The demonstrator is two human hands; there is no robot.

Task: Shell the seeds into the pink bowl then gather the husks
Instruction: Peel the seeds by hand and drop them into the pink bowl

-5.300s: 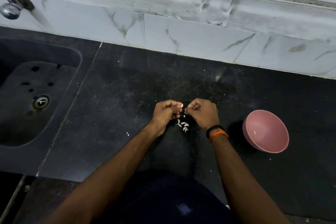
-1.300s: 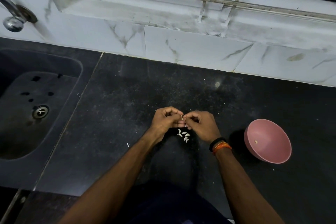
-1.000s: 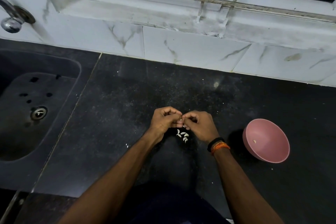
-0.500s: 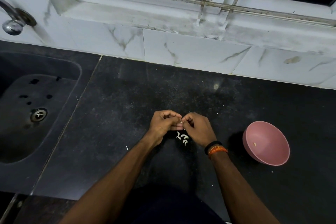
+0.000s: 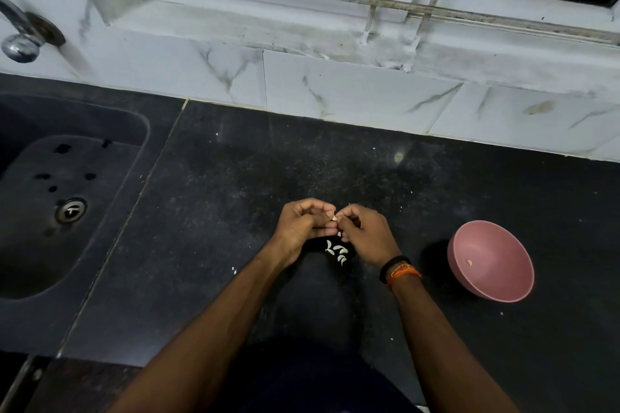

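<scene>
Shelling: left hand (image 5: 303, 228) and right hand (image 5: 365, 233), fingers curled, pinching one seed (image 5: 334, 218) above husks (image 5: 337, 251); next, probably carrying kernel right to bowl (image 5: 503, 290).

Dim, overhead glare, sharp — edges bowed

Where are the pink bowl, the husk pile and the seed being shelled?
pink bowl (image 5: 510, 288): head view, near outer wall.
husk pile (image 5: 338, 250): head view, middle of the white pieces on the counter.
seed (image 5: 334, 218): head view, pale tip showing between both hands' fingertips.
</scene>
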